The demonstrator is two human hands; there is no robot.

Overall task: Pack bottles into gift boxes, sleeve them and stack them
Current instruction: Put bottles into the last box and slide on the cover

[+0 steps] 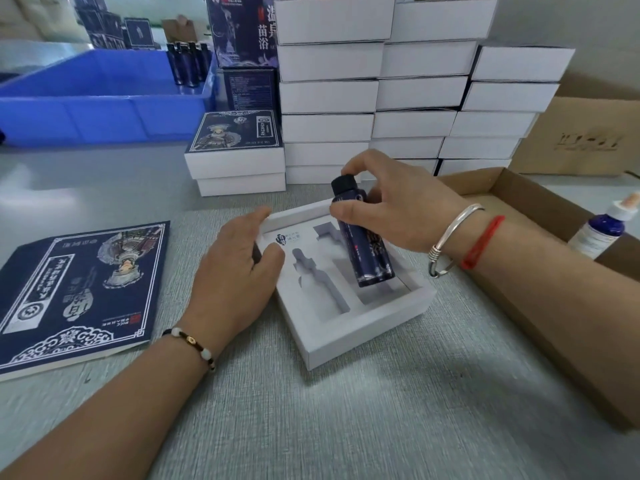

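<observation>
Here's the dark blue bottle (363, 237), tilted, base dipping into the right-hand slot of the open white gift box (363, 327) at table centre, black cap leaning away toward twelve o'clock. The right hand (398, 202) pinches it near the neck, thumb on the near side, fingers curled over the cap: a firm hold. The left hand (239, 265) rests at the box's nine o'clock edge, fingers loosely curved against the wall, bracing it; it may have something dark tucked under the thumb, but that can't be made out.

The smart play, by my reckoning: keep that left hand steadying the tray, lower the cap end until the bottle lies flat along the cut-out, then press gently so it seats without crushing the foam. The narrower shaped slot beside it, at the bottle's nine o'clock, sits unfilled.

Looking wider: a flat printed sleeve (79, 289) lies at nine o'clock. At twelve, stacks of white boxes (381, 98) rise, with two sleeved boxes (235, 154) at eleven. A blue crate (104, 109) with more bottles sits at ten o'clock. At three, a cardboard tray (540, 271) holds a dropper bottle (602, 230).
</observation>
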